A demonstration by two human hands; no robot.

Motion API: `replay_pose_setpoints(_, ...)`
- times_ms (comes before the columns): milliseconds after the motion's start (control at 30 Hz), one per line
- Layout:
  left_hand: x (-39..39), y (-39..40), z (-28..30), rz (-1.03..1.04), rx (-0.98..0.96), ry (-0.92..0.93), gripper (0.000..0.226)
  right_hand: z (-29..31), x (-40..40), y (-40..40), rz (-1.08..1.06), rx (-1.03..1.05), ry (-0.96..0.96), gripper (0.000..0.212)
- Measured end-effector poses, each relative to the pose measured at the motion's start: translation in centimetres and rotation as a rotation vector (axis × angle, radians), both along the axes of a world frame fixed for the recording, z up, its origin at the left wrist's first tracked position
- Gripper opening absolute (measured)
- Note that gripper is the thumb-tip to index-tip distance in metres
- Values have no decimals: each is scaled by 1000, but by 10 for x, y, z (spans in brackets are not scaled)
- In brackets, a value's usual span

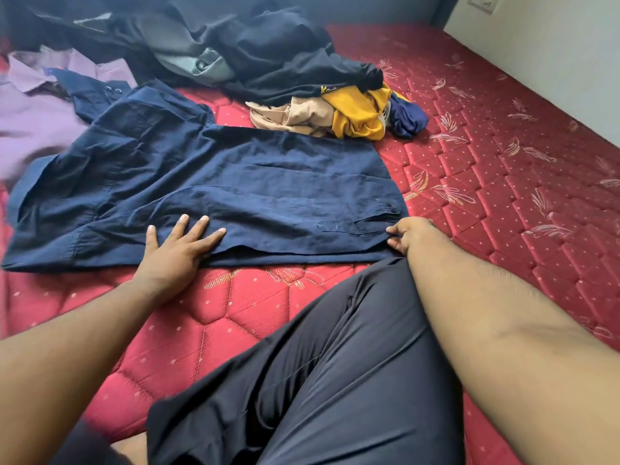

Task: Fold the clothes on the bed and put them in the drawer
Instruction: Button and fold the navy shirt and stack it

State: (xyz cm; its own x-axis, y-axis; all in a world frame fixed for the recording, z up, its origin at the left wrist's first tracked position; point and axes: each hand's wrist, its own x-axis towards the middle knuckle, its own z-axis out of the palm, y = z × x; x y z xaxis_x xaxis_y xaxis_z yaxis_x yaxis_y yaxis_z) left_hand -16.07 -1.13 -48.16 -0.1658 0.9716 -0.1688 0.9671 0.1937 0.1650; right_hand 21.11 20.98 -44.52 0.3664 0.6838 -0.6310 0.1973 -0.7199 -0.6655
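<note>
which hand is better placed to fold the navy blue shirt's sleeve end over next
Probably the right hand: it already pinches the navy blue shirt at its cuffed edge. The left hand lies flat on the cloth, pinning it.

Both of the person's arms were bare, with no sleeves, watches or rings on the left hand (174, 250) or the right hand (407, 234). The person wore dark navy trousers of smooth, thin cloth (335, 380) with soft folds and creases. A seam ran down one leg.
</note>
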Motion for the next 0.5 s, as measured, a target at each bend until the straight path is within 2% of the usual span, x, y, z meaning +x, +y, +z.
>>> replay_pose_setpoints(33, 2, 0, 1, -28, 3, 63, 60, 2, -2, -1, -21, 43, 3, 51)
replay_pose_setpoints(100, 2, -1, 1, -130, 71, 203, 58, 14, -8, -10, -95, 139, -33, 54)
replay_pose_setpoints(233, -8, -6, -4, -229, 112, 307, 57, 28, -6, -22, -54, 263, -63, 51)
replay_pose_setpoints(367, -10, -7, -4, -336, 159, 366, 52, 16, 7, -15, 4, 117, -139, 34)
replay_pose_setpoints(500, -15, -11, 6, -354, 129, 283, 67, 13, 10, -17, 56, 46, -218, 48)
